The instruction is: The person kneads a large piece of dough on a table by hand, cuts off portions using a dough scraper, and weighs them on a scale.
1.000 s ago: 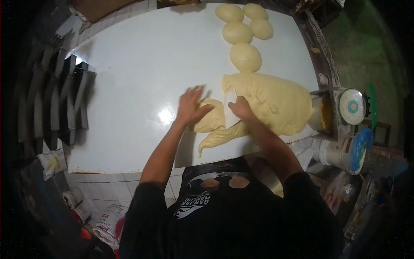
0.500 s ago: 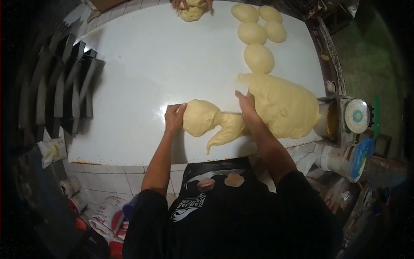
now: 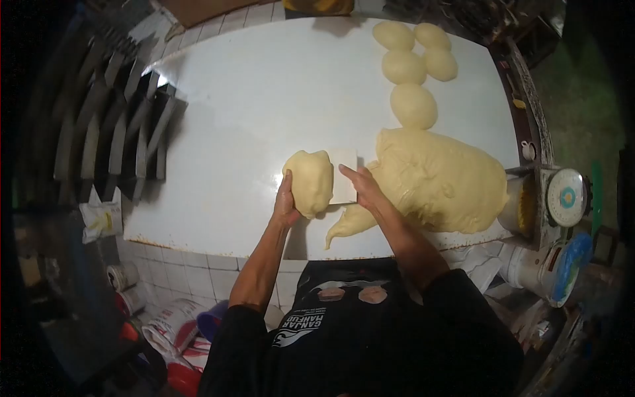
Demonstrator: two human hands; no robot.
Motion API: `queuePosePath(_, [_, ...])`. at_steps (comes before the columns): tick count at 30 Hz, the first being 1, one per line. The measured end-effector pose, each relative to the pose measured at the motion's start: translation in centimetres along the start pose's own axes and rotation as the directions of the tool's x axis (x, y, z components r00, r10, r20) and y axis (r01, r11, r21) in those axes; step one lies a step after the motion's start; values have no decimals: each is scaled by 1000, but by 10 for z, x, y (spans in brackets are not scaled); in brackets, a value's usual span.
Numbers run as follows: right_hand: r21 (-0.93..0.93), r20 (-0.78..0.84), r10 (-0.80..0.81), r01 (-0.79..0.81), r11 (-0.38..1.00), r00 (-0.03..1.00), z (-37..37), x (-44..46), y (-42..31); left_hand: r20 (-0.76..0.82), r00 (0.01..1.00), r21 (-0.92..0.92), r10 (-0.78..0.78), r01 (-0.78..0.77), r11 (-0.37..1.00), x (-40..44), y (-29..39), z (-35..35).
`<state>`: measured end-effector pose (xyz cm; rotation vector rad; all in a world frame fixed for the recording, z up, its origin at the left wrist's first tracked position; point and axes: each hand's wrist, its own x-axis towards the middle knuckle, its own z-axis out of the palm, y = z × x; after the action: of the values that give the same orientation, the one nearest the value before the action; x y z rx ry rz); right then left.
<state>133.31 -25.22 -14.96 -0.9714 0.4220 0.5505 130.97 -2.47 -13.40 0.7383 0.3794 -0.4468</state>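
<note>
My left hand cups a lump of yellow dough from its left side, fingers wrapped around and under it. In my right hand is a flat, pale dough scraper, its blade just right of the lump. Beyond that hand lies a large mass of dough, spread over the right part of the table. A tapering tongue of dough runs left from it, below the scraper.
Several smooth dough balls sit at the far right of the white table. Dark metal pans are stacked at the left. A dial scale and lidded bucket stand right. Part of another person shows opposite.
The dough lump is now apart from the tongue and in my left hand. My right hand has brought the scraper left beside it. The other person's hands and dough have left the view.
</note>
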Motion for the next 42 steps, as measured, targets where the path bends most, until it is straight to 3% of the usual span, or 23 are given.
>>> queuePosePath(1, [17,-2,-24,24,1000,1000,-4,-17,-8,124,986,-211,-110,134,968,0,4,14])
queuePosePath(3, [652,14,-109,73,754,994,-35,-46,-29,194,977,-257,-92,141,956,5,2,69])
queuePosePath(5, [651,-86,-269,258,714,959,-84,-72,-51,288,957,-295,-22,111,949,23,-10,129])
queuePosePath(7, [508,-284,-207,330,796,936,-136,-107,-76,402,914,-197,-64,154,968,46,-21,195])
queuePosePath(10, [360,-326,-213,329,873,921,-208,-182,-99,576,811,-109,-108,207,972,65,-35,345])
queuePosePath(17, [331,-474,-274,457,826,837,-317,-314,-76,829,406,305,-384,249,919,82,-158,687])
queuePosePath(19, [274,-540,-244,442,854,806,-337,-340,-57,859,196,402,-473,313,861,88,-213,772])
queuePosePath(22, [346,-592,-304,577,740,746,-341,-363,-38,855,280,380,-438,239,894,83,-295,868])
queuePosePath(24, [310,-685,-229,562,767,691,-344,-366,-32,794,441,379,-418,178,908,54,-331,898])
queuePosePath(25, [299,-756,-148,537,789,638,-347,-366,-29,741,501,408,-446,190,893,51,-349,907])
queuePosePath(27, [302,-764,-147,551,778,628,-364,-358,-13,793,504,507,-343,-234,829,81,-407,914])
queuePosePath(28, [328,-759,-138,556,763,637,-366,-360,-15,794,502,504,-344,-225,834,82,-406,918])
queuePosePath(29, [327,-762,-135,556,764,633,-369,-362,-16,879,342,475,-333,-687,549,88,-401,921])
queuePosePath(30, [281,-782,-161,572,771,602,-359,-369,-37,897,174,246,-406,-960,133,91,-393,922])
queuePosePath(31, [246,-798,-179,583,774,575,-346,-370,-41,889,180,256,-421,-958,130,86,-380,916])
queuePosePath(32, [271,-794,-158,574,773,587,-352,-364,-21,912,249,195,-327,-962,-191,77,-360,906])
queuePosePath(33, [-308,-698,-615,622,719,365,-374,-356,-2,938,274,137,-212,-856,-499,77,-342,899])
queuePosePath(35, [-754,-331,-927,540,373,179,-362,-352,1,938,347,345,10,-931,-119,121,-321,886])
queuePosePath(36, [-300,-585,-668,643,705,460,-332,-369,-41,956,292,292,-4,-955,45,116,-286,855])
queuePosePath(37, [253,-594,-308,536,805,743,-312,-376,-65,972,234,231,-12,-950,209,104,-248,810])
queuePosePath(39, [237,-589,-309,525,817,746,-301,-360,-54,982,188,178,13,-948,263,106,-209,691])
queuePosePath(40, [200,-591,-309,507,839,745,-292,-353,-45,983,180,177,40,-981,81,126,-200,612])
queuePosePath(42, [171,-570,-337,510,843,750,-266,-340,-35,921,385,386,60,-923,7,105,-172,453])
